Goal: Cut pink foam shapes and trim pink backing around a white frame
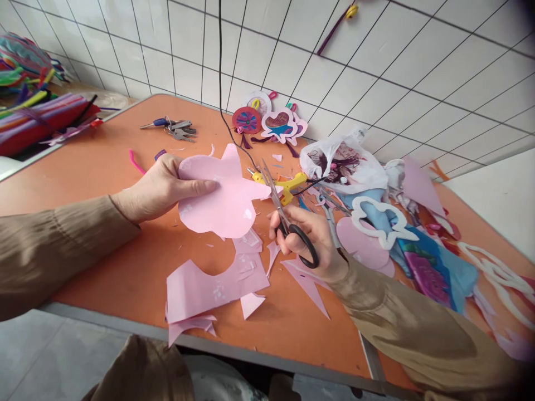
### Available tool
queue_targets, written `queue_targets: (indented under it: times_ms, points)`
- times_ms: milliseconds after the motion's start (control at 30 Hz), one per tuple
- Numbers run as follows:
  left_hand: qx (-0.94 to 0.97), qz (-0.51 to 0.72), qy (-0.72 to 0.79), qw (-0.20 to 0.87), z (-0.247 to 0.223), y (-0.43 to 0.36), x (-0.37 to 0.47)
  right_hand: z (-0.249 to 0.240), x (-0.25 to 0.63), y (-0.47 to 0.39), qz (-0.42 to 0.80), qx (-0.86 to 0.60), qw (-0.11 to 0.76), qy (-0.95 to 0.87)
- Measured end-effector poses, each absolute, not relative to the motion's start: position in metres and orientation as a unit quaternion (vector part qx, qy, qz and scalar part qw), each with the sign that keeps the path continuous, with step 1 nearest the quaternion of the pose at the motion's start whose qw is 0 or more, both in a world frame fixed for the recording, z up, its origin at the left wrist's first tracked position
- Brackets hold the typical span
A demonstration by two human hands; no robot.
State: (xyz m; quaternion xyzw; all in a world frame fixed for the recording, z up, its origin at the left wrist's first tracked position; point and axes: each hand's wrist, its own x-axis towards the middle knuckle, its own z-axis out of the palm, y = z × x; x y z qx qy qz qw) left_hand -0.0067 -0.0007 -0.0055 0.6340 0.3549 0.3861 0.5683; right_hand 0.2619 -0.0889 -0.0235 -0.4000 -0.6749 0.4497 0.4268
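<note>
My left hand (156, 188) pinches a pink paper shape (217, 195) by its left edge, thumb on top. The shape has rounded lobes and a pointed part on its right side. In my right hand (309, 239) are scissors (279, 203) with black handles, their blades pointing up and partly apart at the shape's right tip. Whether the blades touch the paper there is hard to tell. Under the hands, pink paper offcuts (217, 289) lie on the orange table (125, 262). A yellow glue gun (295, 182) rests just behind the scissors.
Keys (181, 129) lie at the back left, and finished ornaments (246, 120) lean near the tiled wall. A black cord hangs down to the table. On the right are a white plastic bag (363, 167), a white cut-out frame (359, 217) and blue fabric (463, 273).
</note>
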Motion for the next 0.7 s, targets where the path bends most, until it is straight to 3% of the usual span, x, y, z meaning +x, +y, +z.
queue_targets:
  times_ms: [700]
  points:
    - [0.656, 0.381, 0.37, 0.536, -0.0046, 0.0064, -0.0054, -0.0268, 0.2662, -0.088, 0.487, -0.363, 0.402, -0.685]
